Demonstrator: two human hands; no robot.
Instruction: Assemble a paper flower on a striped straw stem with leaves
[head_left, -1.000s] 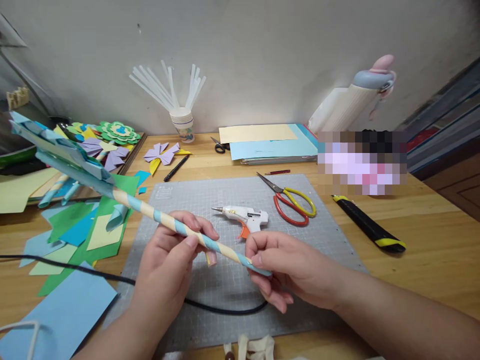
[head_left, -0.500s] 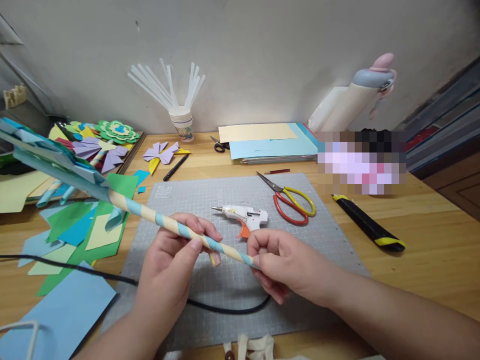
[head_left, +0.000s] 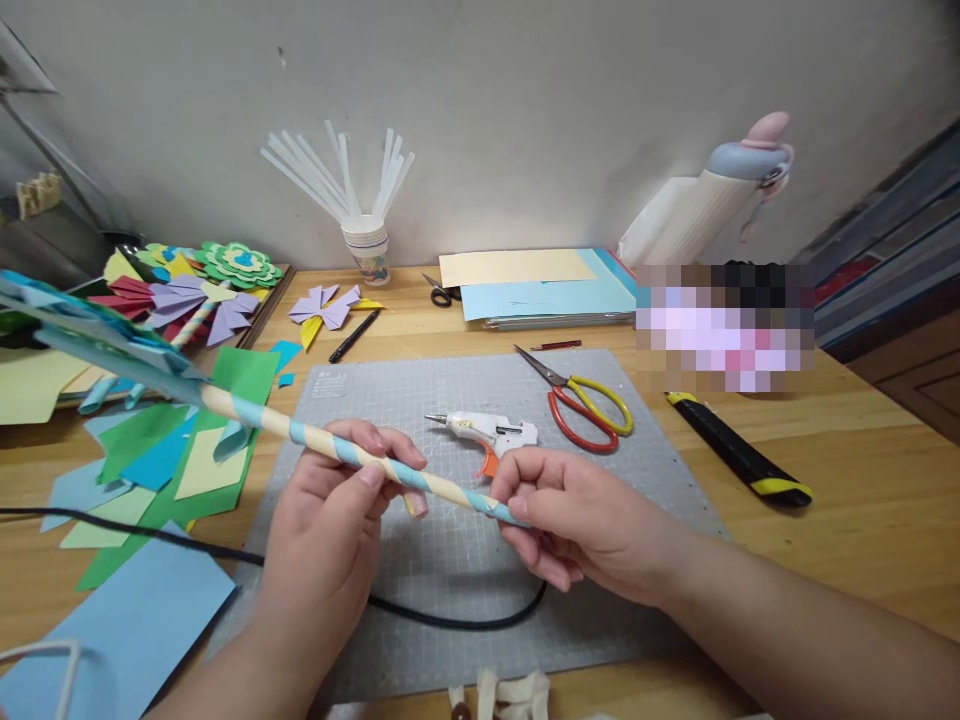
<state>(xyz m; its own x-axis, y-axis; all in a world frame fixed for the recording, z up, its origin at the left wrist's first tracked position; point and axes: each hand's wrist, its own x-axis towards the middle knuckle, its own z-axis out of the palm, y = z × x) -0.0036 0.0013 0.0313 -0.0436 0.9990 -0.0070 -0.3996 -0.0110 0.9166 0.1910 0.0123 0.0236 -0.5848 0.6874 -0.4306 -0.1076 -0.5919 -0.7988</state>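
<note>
A paper stick (head_left: pixel 315 437) with blue and cream spiral stripes slants across the middle, held above the grey cutting mat (head_left: pixel 600 560). Its far left end carries a layered blue and green paper piece (head_left: pixel 112 345), cut off by the frame edge. My left hand (head_left: pixel 334 530) is closed around the stick near its middle, thumb on top. A small pinkish-yellow strip (head_left: pixel 415 503) shows below those fingers. My right hand (head_left: pixel 559 510) pinches the stick's lower right end between thumb and fingers. Just beyond my hands, a white glue gun (head_left: pixel 491 430) with an orange trigger lies on the mat.
Red-and-yellow-handled scissors (head_left: pixel 589 410) lie on the mat's right side, a black utility knife (head_left: pixel 739 450) beyond. Paper scraps (head_left: pixel 157 460) cover the left. A black cord (head_left: pixel 465 625) crosses the mat. Behind stand a cup (head_left: pixel 366 250) of glue sticks and stacked paper (head_left: pixel 547 300).
Both hands still hold the striped stick. The stick and my left hand have shifted slightly left, and more of the stick's right end shows at my right fingertips. The view has moved a little.
</note>
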